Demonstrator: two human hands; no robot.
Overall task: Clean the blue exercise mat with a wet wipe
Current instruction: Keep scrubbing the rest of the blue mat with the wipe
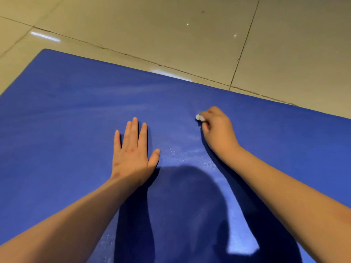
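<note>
The blue exercise mat [72,114] lies flat on the floor and fills most of the view. My left hand [132,152] rests palm down on it, fingers straight and spread. To the right, my right hand [217,130] has its fingers curled round a small bunched white wet wipe [199,117], of which only a bit shows at the fingertips, pressed against the mat. Faint pale streaks run across the mat surface around both hands.
Glossy beige floor tiles [171,31] with dark grout lines lie beyond the mat's far edge. The mat's far left corner [44,51] is in view. My shadow falls on the mat between my forearms.
</note>
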